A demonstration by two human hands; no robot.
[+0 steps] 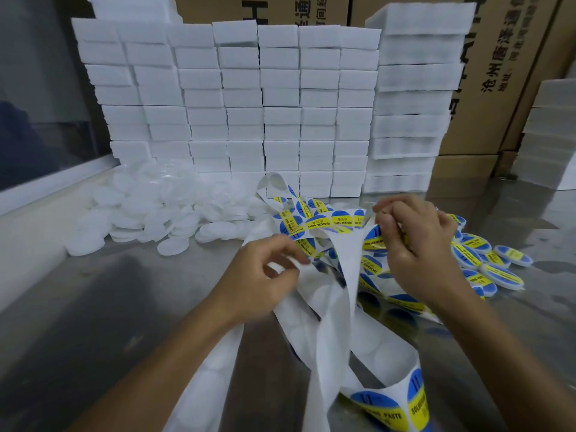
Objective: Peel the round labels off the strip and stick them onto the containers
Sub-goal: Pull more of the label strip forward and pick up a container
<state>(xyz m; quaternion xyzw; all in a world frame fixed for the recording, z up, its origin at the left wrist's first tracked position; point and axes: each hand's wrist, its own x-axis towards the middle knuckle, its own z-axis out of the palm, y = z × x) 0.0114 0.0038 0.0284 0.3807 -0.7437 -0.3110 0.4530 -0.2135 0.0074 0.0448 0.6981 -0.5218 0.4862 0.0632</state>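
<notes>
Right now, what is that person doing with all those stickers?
A person is peeling round labels off a long white strip. The left hand pinches the strip, while the right hand pinches at a label. Labelled containers lie to the right, and plain white ones are piled on the left.

Steel table under label strip

Blue-and-yellow round labels (black lettering) on white strip; white containers; brown cartons.

Left hand pinching, right hand curled, pinching.
</notes>
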